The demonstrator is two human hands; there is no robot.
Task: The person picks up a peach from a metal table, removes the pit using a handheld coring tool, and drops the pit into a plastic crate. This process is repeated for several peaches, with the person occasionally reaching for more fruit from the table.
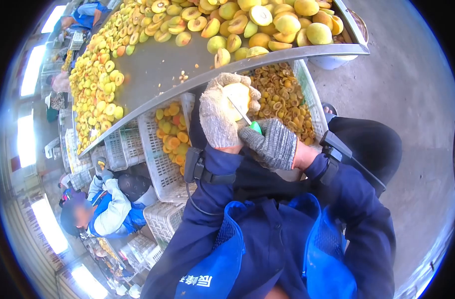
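In my left hand (213,117), in a pale knitted glove, sits a peach half (239,99) with its light yellow flesh showing. The fingers are curled around it. My right hand (275,145), in a dark grey glove, is closed on a small knife (256,127) with a green handle. Its thin metal blade lies across the peach flesh. Both hands are close together in front of the metal table's edge. Behind them stands a crate (307,89) full of brownish cut peach pieces (282,94).
Halved peaches (192,15) are heaped on the metal table (153,65). Left of my hands, a white crate (160,169) holds yellow peach halves (172,132). More crates (123,149) line the table. A co-worker (113,204) sits at the left. Concrete floor (421,109) lies at the right.
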